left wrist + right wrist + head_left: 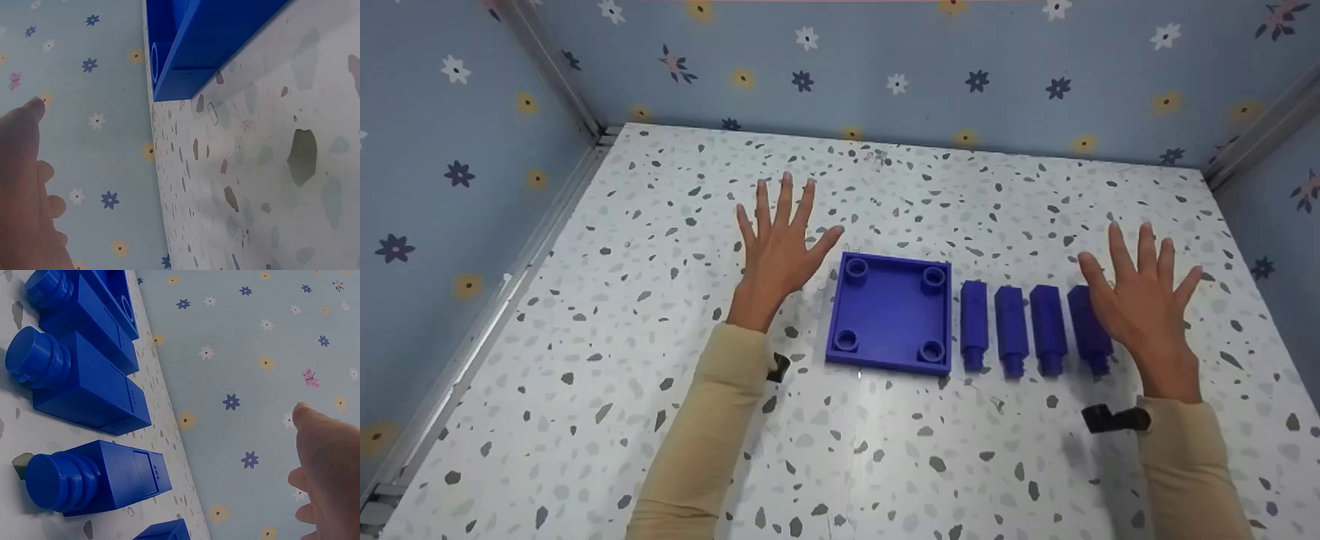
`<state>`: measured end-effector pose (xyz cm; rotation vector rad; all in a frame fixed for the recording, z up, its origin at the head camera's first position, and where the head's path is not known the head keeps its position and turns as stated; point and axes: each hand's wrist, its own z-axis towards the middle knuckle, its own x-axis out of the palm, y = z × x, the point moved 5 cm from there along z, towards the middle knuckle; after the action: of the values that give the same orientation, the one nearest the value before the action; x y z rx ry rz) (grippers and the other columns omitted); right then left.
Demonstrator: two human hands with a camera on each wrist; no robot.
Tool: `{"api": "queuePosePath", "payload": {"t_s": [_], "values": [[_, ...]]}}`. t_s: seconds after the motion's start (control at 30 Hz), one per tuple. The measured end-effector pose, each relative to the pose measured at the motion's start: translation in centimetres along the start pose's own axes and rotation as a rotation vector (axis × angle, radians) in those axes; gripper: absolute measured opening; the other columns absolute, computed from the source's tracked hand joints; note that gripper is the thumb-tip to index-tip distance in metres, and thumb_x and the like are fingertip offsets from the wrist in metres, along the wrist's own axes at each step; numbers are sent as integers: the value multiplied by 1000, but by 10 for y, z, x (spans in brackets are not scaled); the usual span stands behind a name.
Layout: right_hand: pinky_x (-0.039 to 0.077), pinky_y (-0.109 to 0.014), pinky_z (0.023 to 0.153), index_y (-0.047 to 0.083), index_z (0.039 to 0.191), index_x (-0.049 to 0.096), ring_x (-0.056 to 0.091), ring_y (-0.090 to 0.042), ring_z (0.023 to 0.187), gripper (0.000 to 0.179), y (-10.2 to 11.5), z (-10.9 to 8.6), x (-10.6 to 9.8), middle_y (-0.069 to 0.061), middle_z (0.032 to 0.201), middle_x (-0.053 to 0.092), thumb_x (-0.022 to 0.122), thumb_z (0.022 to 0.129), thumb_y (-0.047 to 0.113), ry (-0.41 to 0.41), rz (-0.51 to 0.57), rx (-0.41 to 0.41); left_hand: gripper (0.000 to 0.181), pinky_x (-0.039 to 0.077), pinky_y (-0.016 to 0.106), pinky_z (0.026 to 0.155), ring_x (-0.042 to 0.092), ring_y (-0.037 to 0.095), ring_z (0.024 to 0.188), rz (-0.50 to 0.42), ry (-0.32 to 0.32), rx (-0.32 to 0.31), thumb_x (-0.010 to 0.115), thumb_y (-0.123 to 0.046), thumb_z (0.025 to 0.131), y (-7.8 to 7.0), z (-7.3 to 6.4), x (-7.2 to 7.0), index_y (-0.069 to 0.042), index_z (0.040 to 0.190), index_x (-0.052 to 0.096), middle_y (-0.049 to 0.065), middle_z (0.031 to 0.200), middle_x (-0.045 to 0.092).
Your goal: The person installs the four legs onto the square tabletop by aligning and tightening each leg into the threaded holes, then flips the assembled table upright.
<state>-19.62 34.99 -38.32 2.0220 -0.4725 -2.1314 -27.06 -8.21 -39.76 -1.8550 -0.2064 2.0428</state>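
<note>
A square blue tray-like panel (892, 315) with a raised rim and a round socket in each corner lies on the speckled table. To its right, several blue square-sided legs (1011, 330) with round grooved ends lie in a row, those ends toward the person. My left hand (777, 251), fingers spread, is just left of the panel and holds nothing. My right hand (1144, 304) is spread at the row's right end; its thumb side overlaps the rightmost leg (1087, 330) in the head view. In the right wrist view the legs (90, 382) show their round ends.
The white speckled table (660, 420) is bounded by flowered blue panels (885, 75) at the back and both sides. Metal rails (559, 67) run along the corners. Black wrist mounts (1114, 418) stick out from both sleeves.
</note>
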Motion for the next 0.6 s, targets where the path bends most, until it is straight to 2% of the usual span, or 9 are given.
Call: {"api": "queuePosePath", "payload": {"t_s": [0.2,0.3,0.47,0.6], "values": [[-22,-70,101,21,154,0,-18,-44,143,76,-2,-1,0,-16,158,-15,17,95,67,10,17,7,78,-9,63,112,-13,34,147,-12,13,0,27,-72,91,0,0,1,-31,154,3,3,162,-7],[-16,-71,104,21,154,0,-15,-45,143,75,-3,0,-2,-16,159,-14,18,96,65,17,45,11,78,-5,62,114,-12,34,147,-53,32,-6,28,-71,92,1,0,0,-30,154,4,4,162,-5],[0,-71,108,18,155,5,1,-50,143,73,-5,2,-9,-23,159,-1,23,98,60,-9,160,19,76,11,58,116,6,35,148,-183,81,-26,32,-65,95,2,1,-3,-26,155,6,7,162,5],[15,-70,106,16,155,8,15,-51,140,72,-8,3,-14,-27,156,11,28,99,57,-11,271,37,74,23,53,114,21,34,144,-316,156,-63,34,-60,97,5,1,-2,-20,155,11,11,158,19]]}}
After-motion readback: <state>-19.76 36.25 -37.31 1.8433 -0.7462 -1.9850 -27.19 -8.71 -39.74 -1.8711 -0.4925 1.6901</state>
